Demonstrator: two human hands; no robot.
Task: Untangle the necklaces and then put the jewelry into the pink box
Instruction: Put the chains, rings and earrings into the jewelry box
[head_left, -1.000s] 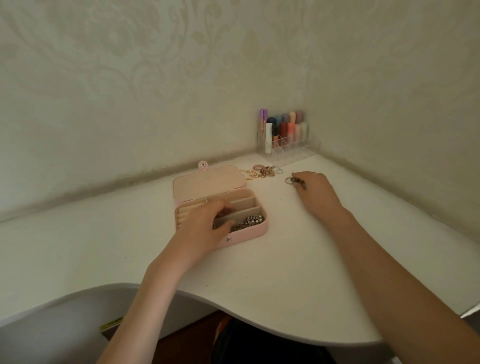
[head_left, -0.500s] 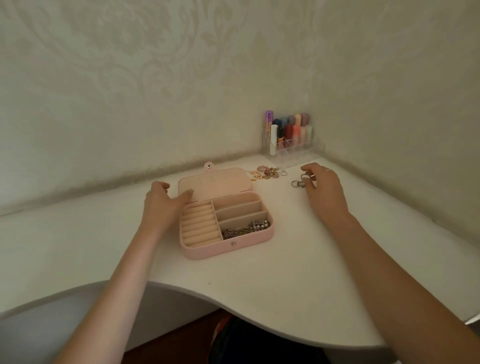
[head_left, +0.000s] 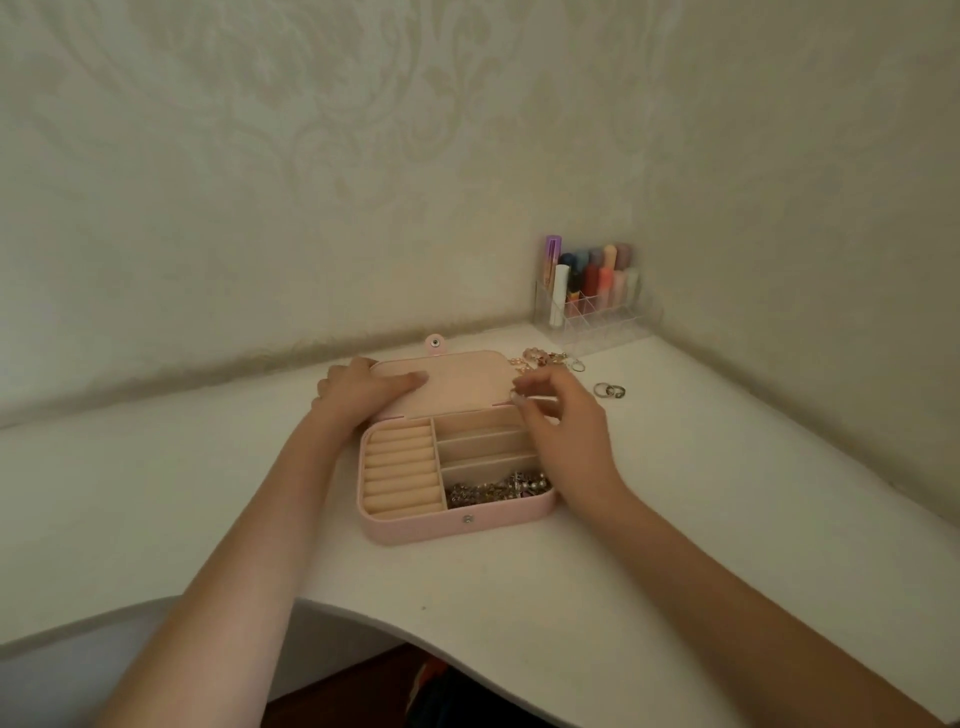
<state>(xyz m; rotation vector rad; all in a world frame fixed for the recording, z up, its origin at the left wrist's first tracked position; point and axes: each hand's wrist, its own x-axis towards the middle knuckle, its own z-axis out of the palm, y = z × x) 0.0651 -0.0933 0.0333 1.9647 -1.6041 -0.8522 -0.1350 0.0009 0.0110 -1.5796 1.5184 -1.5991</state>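
- The right hand (head_left: 563, 436) hovers over the back right corner of the pink box (head_left: 457, 527), fingers loosely curled with the tips drawn close together; something thin and pale may be pinched at the tips, but the view is too blurred to tell.
- The left hand (head_left: 363, 395) lies flat on the open lid (head_left: 467, 379), fingers straight and pressing down near its left edge.
- The pink box sits open on the white table (head_left: 519, 597), lid folded back flat toward the wall, its snap tab (head_left: 435, 344) at the far edge.
- Inside, padded ring rolls (head_left: 402, 475) fill the left half; three long compartments run across the right half.
- A tangle of silvery beaded jewelry (head_left: 498, 488) lies in the nearest compartment; the two behind it look bare.
- Two rings (head_left: 609, 390) rest on the table just right of the right hand, touching each other.
- A small heap of gold and pink jewelry (head_left: 545, 358) lies beyond the lid's right corner.
- A clear organizer (head_left: 597, 322) holding coloured tubes stands in the wall corner.
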